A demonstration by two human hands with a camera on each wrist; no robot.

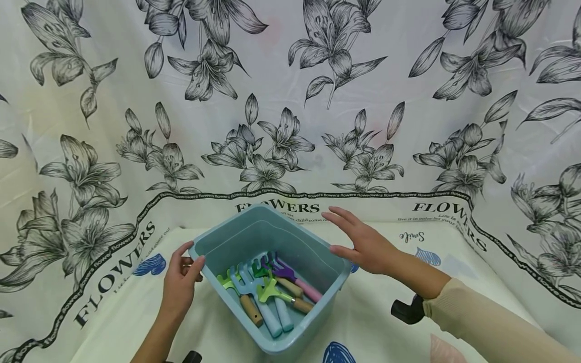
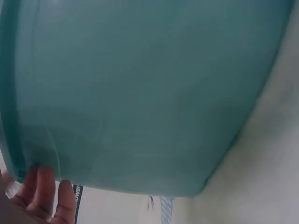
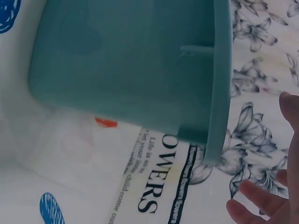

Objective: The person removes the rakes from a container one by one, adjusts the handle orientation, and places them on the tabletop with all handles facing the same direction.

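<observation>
The bin (image 1: pixel 313 242), pale blue, sits centrally before the person over a white cloth (image 1: pixel 376 327), turned so one corner points nearer; its contact with the cloth is hard to make out. The left hand (image 1: pixel 177 285) is at the bin's left corner, its grip bent about the rim, grasping it, thumb on the near side and fingers on the outside, as the left wrist view also shows. The right hand (image 1: pixel 369 247) is beside the right corner with its grip released, fingers spread; the right wrist view shows it apart from the rim. Inside the bin lies a heap of small forks: a purple fork (image 1: pixel 283 271) with a pink handle, a dark green fork (image 1: pixel 259 269) beside it, a blue fork (image 1: pixel 246 283), and a lime fork (image 1: pixel 271 290) with a wooden handle on top. Behind stands a curtain (image 1: pixel 317 141) printed with lilies, with "FLOWERS" lettered along its lower band.
</observation>
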